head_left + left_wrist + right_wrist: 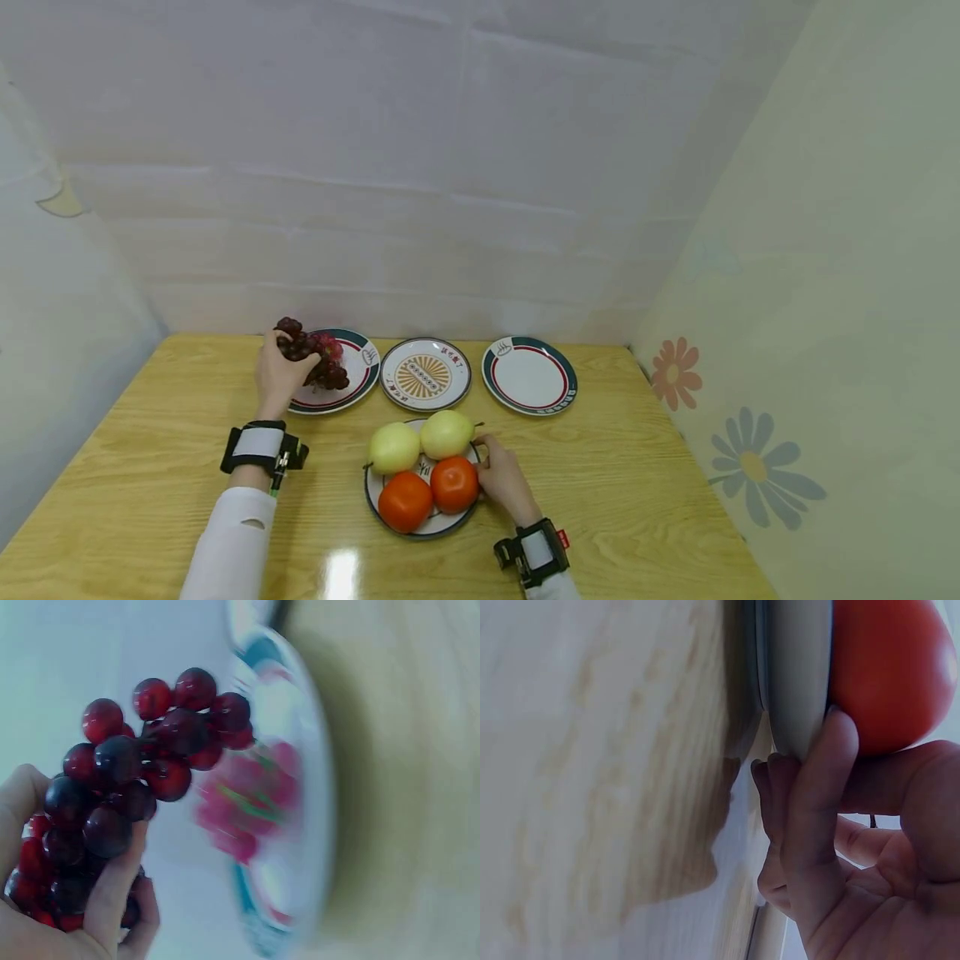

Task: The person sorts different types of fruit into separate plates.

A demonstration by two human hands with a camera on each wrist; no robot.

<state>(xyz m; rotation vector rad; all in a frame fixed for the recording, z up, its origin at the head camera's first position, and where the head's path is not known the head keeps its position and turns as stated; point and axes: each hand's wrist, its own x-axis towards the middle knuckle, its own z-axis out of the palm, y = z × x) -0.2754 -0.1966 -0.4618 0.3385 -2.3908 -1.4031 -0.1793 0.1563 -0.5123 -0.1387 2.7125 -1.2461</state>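
Note:
My left hand grips a bunch of dark red grapes, seen close up in the left wrist view. The bunch is over a green-rimmed plate, on which a pinkish-red bunch of grapes lies. At the front plate, my right hand grips the right side of the rim, its fingertips at the plate's edge in the right wrist view. Two yellow-green pears and two red tomatoes sit on that plate. One tomato is right beside the right hand's fingers.
Behind the fruit plate stand a white plate with a sunburst pattern and, to its right, another green-rimmed plate. All are on a wooden table. A pale cloth hangs behind, and a flower-printed one at the right.

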